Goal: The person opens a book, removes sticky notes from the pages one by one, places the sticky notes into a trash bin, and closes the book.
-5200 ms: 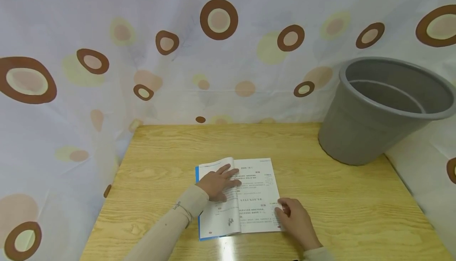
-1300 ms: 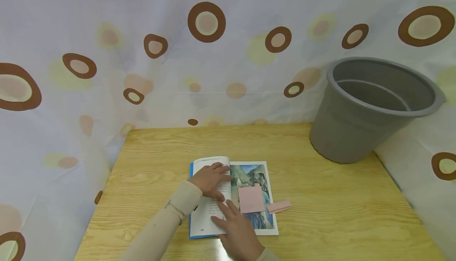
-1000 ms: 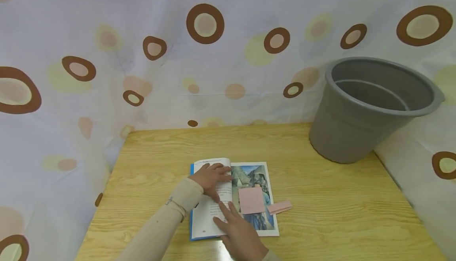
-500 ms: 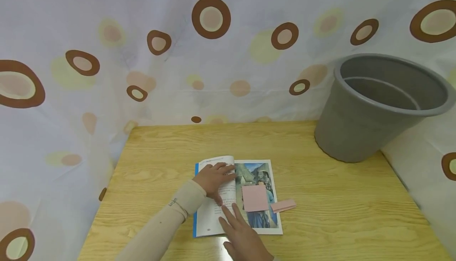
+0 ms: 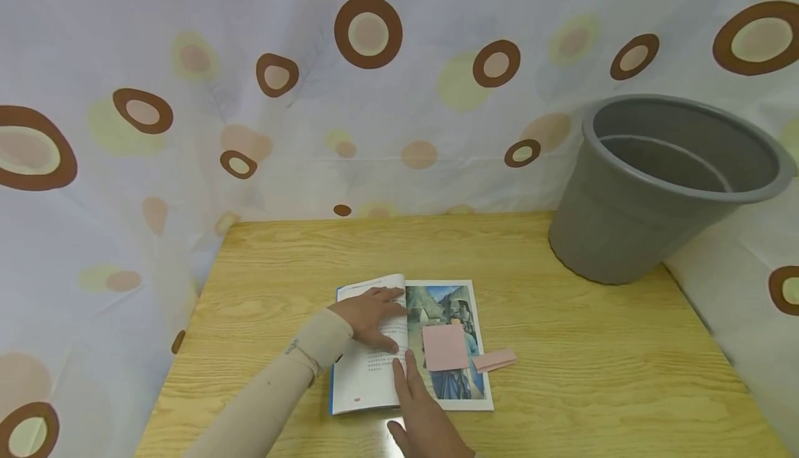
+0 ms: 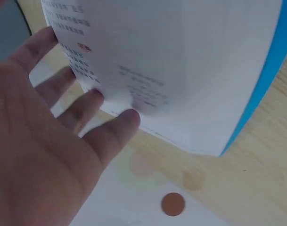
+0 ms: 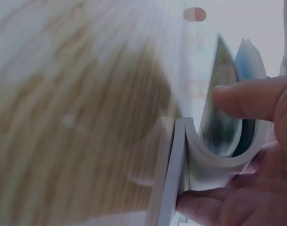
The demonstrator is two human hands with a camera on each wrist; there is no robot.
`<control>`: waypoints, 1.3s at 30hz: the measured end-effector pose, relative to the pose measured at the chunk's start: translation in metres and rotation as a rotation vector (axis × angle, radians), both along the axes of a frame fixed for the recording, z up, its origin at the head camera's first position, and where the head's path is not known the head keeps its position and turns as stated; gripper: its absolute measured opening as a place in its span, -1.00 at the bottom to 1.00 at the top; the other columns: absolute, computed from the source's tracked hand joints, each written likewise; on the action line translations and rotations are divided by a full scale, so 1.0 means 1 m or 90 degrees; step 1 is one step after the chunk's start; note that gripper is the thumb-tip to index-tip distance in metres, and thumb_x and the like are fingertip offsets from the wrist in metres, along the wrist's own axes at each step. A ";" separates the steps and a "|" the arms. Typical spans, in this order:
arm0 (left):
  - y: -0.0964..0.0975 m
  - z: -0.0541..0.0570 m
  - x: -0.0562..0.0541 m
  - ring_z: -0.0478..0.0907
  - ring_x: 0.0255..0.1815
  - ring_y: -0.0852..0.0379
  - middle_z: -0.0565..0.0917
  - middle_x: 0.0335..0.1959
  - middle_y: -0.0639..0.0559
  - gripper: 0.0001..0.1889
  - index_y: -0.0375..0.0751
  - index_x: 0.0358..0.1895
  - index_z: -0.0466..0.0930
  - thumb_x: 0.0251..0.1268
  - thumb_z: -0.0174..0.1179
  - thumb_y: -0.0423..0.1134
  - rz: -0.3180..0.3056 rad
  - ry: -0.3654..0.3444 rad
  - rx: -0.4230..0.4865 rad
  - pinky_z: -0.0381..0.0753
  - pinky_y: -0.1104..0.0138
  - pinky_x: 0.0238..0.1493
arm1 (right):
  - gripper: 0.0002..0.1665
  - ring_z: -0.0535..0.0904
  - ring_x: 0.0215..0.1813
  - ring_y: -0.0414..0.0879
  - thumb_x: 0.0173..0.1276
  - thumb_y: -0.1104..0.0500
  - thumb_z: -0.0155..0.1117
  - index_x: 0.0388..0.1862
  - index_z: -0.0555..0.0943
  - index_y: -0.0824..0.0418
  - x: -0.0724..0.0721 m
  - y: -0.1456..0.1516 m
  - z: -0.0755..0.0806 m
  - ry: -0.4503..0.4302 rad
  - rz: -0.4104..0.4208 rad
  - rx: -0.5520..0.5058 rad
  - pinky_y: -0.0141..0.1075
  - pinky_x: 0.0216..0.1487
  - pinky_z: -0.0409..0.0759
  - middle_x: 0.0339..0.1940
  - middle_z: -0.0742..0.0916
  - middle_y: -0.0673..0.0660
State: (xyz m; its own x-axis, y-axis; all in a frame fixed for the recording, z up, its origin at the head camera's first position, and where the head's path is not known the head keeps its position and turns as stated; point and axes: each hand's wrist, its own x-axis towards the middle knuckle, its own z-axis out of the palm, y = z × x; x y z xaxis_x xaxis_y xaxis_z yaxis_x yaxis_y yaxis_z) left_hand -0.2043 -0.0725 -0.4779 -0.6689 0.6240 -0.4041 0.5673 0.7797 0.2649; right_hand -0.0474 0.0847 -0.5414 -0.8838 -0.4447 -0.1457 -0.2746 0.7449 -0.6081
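Observation:
An open book (image 5: 371,392) with a blue cover edge lies on the table. Text fills its left page; a colour picture (image 5: 458,388) fills the right one. On the picture sits a square pink paper note (image 5: 445,348). Beside it a folded pink strip (image 5: 494,360) sticks out past the page's right edge. My left hand (image 5: 371,316) rests on the left page with spread fingers, seen also in the left wrist view (image 6: 49,146). My right hand (image 5: 427,416) touches the lower part of the fold with straight fingertips. In the right wrist view pages curve up near its thumb (image 7: 247,99).
A large grey bucket (image 5: 637,229) stands at the table's back right. The wooden table (image 5: 562,347) meets a dotted cloth wall (image 5: 424,97) at the back and sides.
The right page showed text at first; the picture and pink papers are now uncovered. My right hand has moved from the lower right edge to the fold. My left hand has shifted slightly.

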 end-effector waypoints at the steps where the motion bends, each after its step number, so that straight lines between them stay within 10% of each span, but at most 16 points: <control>1: 0.001 0.000 -0.001 0.09 0.63 -0.06 0.13 0.62 0.10 -0.23 0.15 0.43 0.40 0.11 0.39 0.19 0.003 0.007 0.001 0.40 0.01 0.47 | 0.09 0.43 0.42 0.27 0.34 0.09 0.35 0.60 -0.07 0.37 0.000 0.000 0.000 -0.004 0.000 0.003 -0.08 0.10 0.68 0.61 -0.05 0.50; 8: 0.016 0.003 0.000 0.27 0.52 -0.03 0.22 0.57 0.11 -0.10 0.23 0.40 0.42 -0.16 0.56 0.18 -0.007 0.099 -0.094 0.65 0.12 0.19 | 0.05 0.45 0.40 0.28 0.33 0.07 0.35 0.61 -0.02 0.30 0.000 0.002 -0.001 -0.052 -0.003 0.013 -0.02 0.11 0.66 0.59 0.09 0.50; 15: 0.022 0.004 0.005 0.34 0.47 -0.02 0.23 0.58 0.17 -0.05 0.26 0.41 0.40 -0.21 0.49 0.32 -0.060 0.166 -0.185 0.52 0.15 0.37 | 0.01 0.37 0.45 0.31 0.33 0.08 0.36 0.60 0.04 0.29 0.002 0.004 -0.006 -0.039 0.008 0.008 0.06 0.22 0.60 0.57 0.15 0.50; 39: 0.015 -0.017 0.005 0.23 0.54 -0.02 0.22 0.58 0.17 -0.01 0.22 0.45 0.35 -0.19 0.40 0.41 -0.066 0.215 -0.104 0.24 0.06 0.57 | -0.27 0.39 0.48 0.25 0.42 0.00 0.21 0.49 0.32 0.24 -0.004 0.030 0.012 -0.067 0.017 0.025 0.15 0.32 0.50 0.53 0.37 0.32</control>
